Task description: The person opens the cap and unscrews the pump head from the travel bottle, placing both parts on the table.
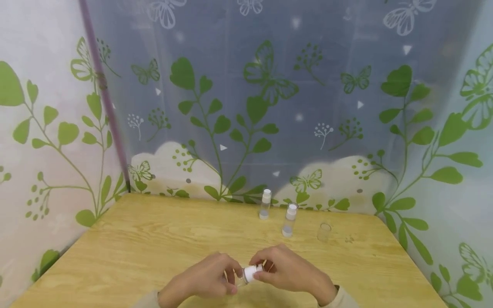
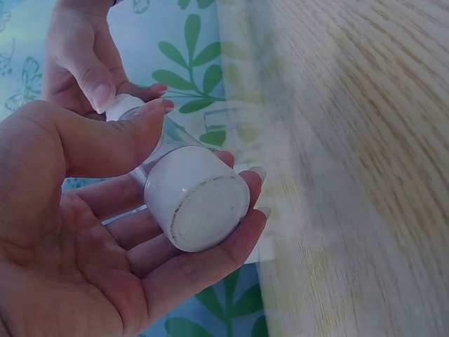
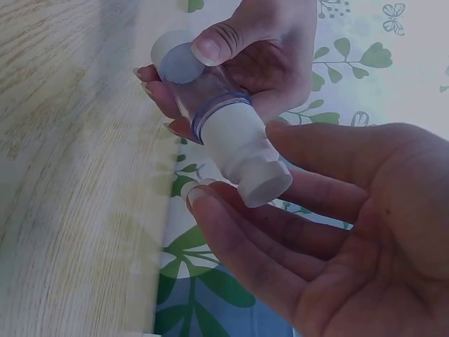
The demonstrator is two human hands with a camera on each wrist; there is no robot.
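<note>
In the head view both hands meet over the near part of the table around a small pump bottle (image 1: 251,273), clear-bodied with a white collar and pump top. My left hand (image 1: 209,276) grips its clear body; the left wrist view shows the thumb across the top, fingers underneath, and the white base (image 2: 200,200) facing out. My right hand (image 1: 286,269) is at the other end, thumb and fingers around the white collar (image 3: 238,137). The nozzle top (image 3: 265,184) points toward the right palm. The bottle lies tilted, nearly sideways, above the table.
Two similar white-topped bottles stand upright toward the back, one farther back (image 1: 265,204) and one closer (image 1: 289,220). Right of them is a clear cap (image 1: 324,232), with a small faint item (image 1: 349,239) beyond. Patterned curtains (image 1: 246,107) border the wooden table (image 1: 154,231).
</note>
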